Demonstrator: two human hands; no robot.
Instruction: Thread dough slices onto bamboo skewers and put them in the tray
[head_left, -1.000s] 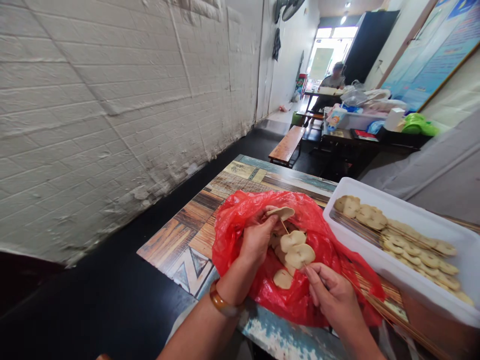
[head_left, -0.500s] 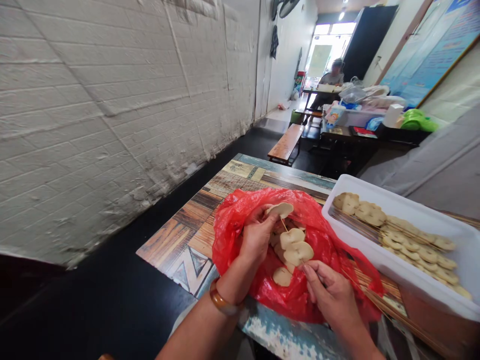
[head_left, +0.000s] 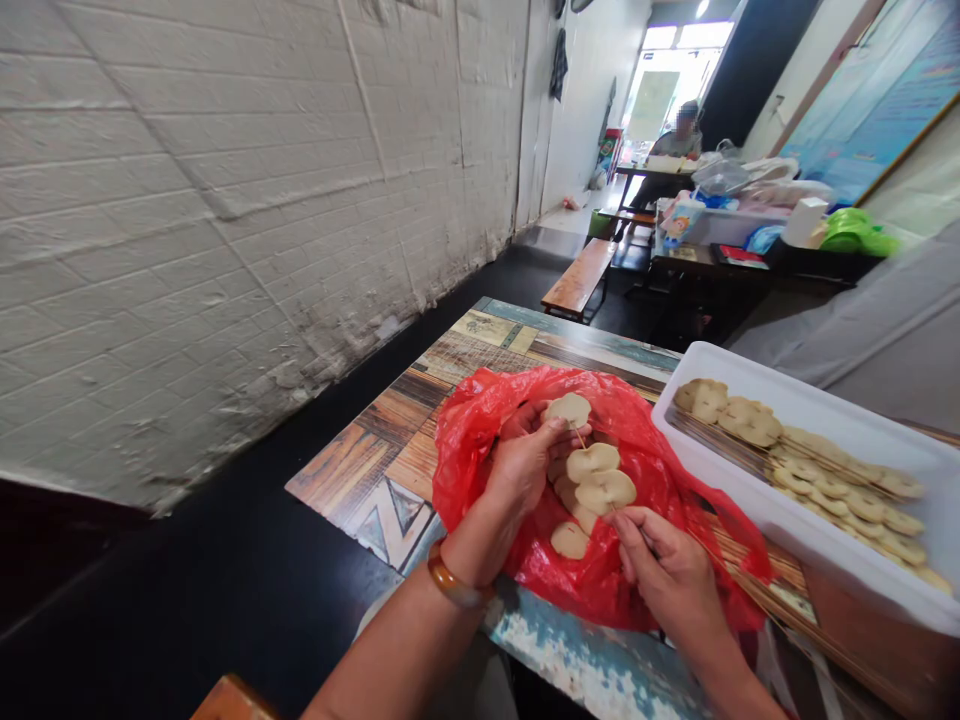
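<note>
My left hand (head_left: pixel 525 455) pinches a pale beige, scallop-edged slice (head_left: pixel 570 409), its face turned toward me. A thin wooden skewer (head_left: pixel 581 438) shows just below that slice, its tip at or in it; which, I cannot tell. Two more slices (head_left: pixel 606 493) are threaded lower on the skewer. The fingers of my right hand (head_left: pixel 664 565) close round the skewer's lower end. Both hands are over an open red plastic bag (head_left: pixel 476 425), where loose slices (head_left: pixel 570 541) lie beneath the skewered ones.
To the right, a white plastic tub (head_left: pixel 832 400) holds several skewers of slices (head_left: pixel 862 505). Bare skewers (head_left: pixel 817 645) lie by its near side on the patterned table (head_left: pixel 352 450). Beyond are a wooden bench (head_left: pixel 581 275), a cluttered table and a seated person (head_left: pixel 679 140).
The slice in my left hand has tipped from nearly edge-on to facing me, over the skewer's upper end. My right hand keeps its hold, and the whole view has shifted slightly.
</note>
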